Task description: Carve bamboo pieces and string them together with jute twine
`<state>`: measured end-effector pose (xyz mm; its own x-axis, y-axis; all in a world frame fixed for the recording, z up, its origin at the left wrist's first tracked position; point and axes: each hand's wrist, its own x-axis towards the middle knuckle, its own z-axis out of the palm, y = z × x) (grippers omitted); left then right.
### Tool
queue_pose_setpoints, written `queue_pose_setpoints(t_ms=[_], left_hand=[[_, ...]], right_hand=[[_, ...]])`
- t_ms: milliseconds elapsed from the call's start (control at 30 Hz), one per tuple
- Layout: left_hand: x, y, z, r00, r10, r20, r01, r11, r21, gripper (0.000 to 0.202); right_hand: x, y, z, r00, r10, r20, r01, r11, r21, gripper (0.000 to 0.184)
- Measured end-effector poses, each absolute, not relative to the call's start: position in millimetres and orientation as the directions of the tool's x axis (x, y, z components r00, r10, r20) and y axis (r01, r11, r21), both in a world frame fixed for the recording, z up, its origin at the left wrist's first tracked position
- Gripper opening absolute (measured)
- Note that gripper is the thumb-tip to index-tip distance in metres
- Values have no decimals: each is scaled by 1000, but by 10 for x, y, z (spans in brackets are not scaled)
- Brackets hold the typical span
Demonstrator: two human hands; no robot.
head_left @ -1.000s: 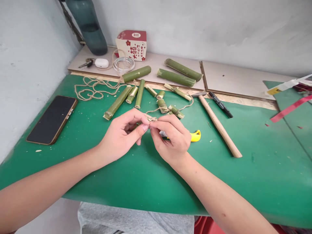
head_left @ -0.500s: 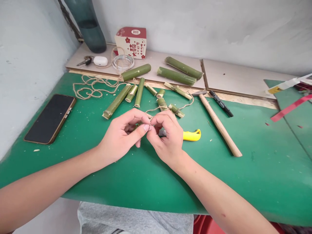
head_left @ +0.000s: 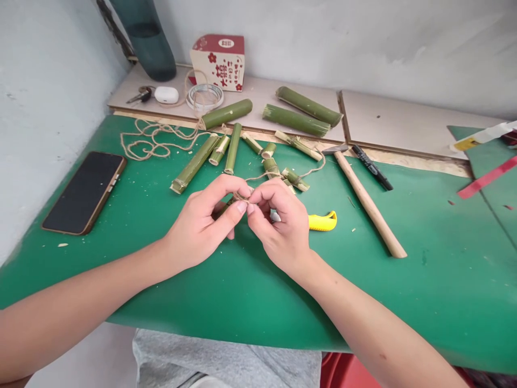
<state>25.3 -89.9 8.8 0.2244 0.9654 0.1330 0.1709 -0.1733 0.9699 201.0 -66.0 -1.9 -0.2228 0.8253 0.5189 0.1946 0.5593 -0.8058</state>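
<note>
Thumbs nearly together, my two hands work at a short length of twine [head_left: 242, 198] above the green mat. My left hand [head_left: 205, 223] is closed round a bamboo piece, mostly hidden by the fingers, and its thumb presses the twine. My right hand [head_left: 283, 223] pinches the twine between thumb and forefinger. Just beyond the fingertips lie several short cut bamboo pieces [head_left: 271, 167], with twine running to a tied bamboo piece [head_left: 296, 179]. A yellow utility knife [head_left: 323, 221] rests on the mat, partly behind my right hand.
A hammer [head_left: 369, 205] and black marker [head_left: 372, 168] lie right; a phone [head_left: 84, 193] left. Loose twine [head_left: 149, 141] coils at the back left. On the ledge stand a bottle [head_left: 149, 40], a box [head_left: 220, 62], a tape roll [head_left: 205, 97] and thicker bamboo lengths [head_left: 297, 119].
The fingertips have parted slightly, and more twine shows between them. The camera view has shifted a little. Things on the table otherwise lie as before.
</note>
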Motion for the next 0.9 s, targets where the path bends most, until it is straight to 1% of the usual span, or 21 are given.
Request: queue_pose_setpoints(t_ms=[133, 200, 267, 400, 500, 567, 667, 767, 900], left_hand=[[262, -908, 84, 224, 960, 168, 202, -214, 956, 9], [266, -898, 105, 237, 955, 179, 238, -236, 942, 4], [267, -885, 131, 255, 954, 156, 242, -219, 945, 4], [251, -858, 152, 265, 960, 91, 194, -146, 970, 6], [230, -837, 126, 250, 961, 120, 140, -159, 977, 8], [221, -828, 106, 238, 962, 136, 97, -163, 982, 10], [228, -834, 96, 214, 967, 141, 48, -155, 987, 13], [246, -855, 108, 197, 968, 156, 0, -159, 987, 14], [259, -867, 120, 191, 967, 168, -58, -160, 985, 12]], right_hand=[[2038, -642, 3, -258, 784, 564, 223, 617, -755, 16], [2049, -628, 13, -271, 782, 562, 236, 620, -748, 15], [2055, -612, 18, -279, 789, 548, 237, 609, -757, 14], [2048, -594, 18, -301, 800, 519, 188, 583, -790, 13], [2033, -601, 16, -306, 822, 480, 133, 536, -834, 10], [2025, -612, 14, -275, 836, 474, 125, 520, -845, 8], [2023, -626, 9, -207, 818, 537, 138, 568, -812, 7], [2028, -631, -2, -156, 786, 599, 146, 618, -773, 13], [2030, -639, -12, -141, 779, 611, 164, 627, -762, 16]])
